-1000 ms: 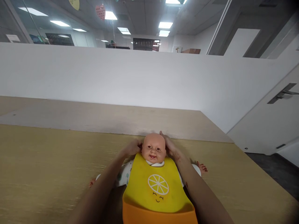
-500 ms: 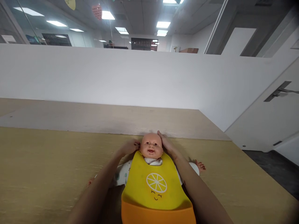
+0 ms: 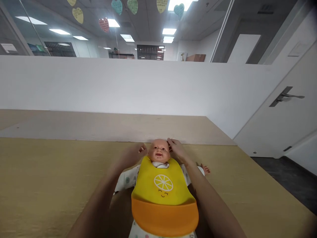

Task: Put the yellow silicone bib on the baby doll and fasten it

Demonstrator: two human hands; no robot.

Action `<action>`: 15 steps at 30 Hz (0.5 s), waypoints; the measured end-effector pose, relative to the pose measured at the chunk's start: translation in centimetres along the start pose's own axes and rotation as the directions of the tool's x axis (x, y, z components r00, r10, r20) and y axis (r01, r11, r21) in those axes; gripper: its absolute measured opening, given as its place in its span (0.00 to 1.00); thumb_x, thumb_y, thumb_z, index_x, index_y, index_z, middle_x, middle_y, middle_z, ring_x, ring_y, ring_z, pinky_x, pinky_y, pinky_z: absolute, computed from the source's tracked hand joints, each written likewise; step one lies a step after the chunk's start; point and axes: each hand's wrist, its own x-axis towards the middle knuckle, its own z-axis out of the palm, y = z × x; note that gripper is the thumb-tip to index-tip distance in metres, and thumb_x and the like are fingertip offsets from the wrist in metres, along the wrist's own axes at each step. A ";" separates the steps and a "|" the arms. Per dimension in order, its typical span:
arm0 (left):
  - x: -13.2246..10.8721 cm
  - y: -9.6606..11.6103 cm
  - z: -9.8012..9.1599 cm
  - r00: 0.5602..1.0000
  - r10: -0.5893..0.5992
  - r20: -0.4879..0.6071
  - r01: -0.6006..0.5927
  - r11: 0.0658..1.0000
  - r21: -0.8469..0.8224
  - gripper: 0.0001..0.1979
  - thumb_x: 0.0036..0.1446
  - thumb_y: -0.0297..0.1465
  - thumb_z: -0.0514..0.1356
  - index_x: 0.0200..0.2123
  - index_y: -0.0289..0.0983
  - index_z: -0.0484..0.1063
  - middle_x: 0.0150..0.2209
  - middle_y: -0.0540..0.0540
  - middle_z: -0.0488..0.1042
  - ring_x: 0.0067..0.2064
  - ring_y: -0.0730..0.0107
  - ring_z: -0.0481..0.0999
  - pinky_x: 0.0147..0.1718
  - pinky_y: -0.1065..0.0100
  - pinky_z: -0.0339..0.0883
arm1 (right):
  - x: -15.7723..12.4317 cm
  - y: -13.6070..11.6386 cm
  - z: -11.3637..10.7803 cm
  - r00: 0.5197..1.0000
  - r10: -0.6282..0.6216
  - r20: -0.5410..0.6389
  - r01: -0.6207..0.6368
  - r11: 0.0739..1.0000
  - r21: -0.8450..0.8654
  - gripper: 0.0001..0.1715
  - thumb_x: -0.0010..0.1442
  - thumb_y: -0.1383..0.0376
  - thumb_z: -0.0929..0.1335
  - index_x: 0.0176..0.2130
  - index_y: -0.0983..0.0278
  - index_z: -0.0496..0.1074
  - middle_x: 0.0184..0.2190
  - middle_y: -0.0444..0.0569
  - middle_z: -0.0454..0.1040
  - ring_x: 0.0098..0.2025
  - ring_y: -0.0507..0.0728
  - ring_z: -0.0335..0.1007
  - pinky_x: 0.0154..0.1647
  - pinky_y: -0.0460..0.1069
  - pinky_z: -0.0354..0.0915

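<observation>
One doll point(image 3: 158, 152) faces you on the table point(image 3: 56, 178), yellow bib point(image 3: 164, 197) over its chest — your left hand point(image 3: 135, 154) curls just beside its head point(image 3: 158, 144), your right hand point(image 3: 177, 150), fingers loosely bent, is at the other side — whether either hand grips anything, I cannot tell

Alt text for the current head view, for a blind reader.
A baby doll in a yellow bib with an orange pocket lies face up on a wooden table, a person's left hand and right hand at either side of its head; behind, a white wall.
</observation>
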 end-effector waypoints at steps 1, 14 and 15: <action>-1.4 0.2 0.1 1.000 -0.002 -0.008 0.002 1.000 -0.010 0.10 0.56 0.37 0.55 0.27 0.39 0.70 0.27 0.49 0.74 0.30 0.67 0.69 0.28 0.69 0.51 | -0.8 -0.6 -0.6 1.000 -0.023 -0.019 0.022 0.998 -0.053 0.26 0.60 0.48 0.62 0.30 0.66 0.73 0.28 0.50 0.75 0.30 0.56 0.67 0.31 0.49 0.61; -12.9 -2.4 6.2 0.950 -0.312 0.034 0.212 0.560 -0.801 0.28 0.46 0.51 0.65 0.44 0.38 0.68 0.30 0.50 0.73 0.30 0.69 0.71 0.28 0.70 0.63 | -20.9 1.3 -3.1 0.972 0.152 -0.181 -0.138 0.987 0.086 0.25 0.57 0.47 0.67 0.46 0.60 0.70 0.34 0.51 0.73 0.32 0.58 0.70 0.26 0.50 0.63; -13.2 -2.2 6.1 0.946 -0.319 0.050 0.216 0.509 -0.833 0.27 0.46 0.50 0.66 0.44 0.39 0.68 0.30 0.50 0.73 0.31 0.69 0.72 0.29 0.70 0.65 | -21.7 1.3 -2.7 0.967 0.178 -0.180 -0.152 0.977 0.148 0.26 0.56 0.47 0.67 0.49 0.59 0.69 0.37 0.52 0.73 0.32 0.58 0.70 0.25 0.49 0.63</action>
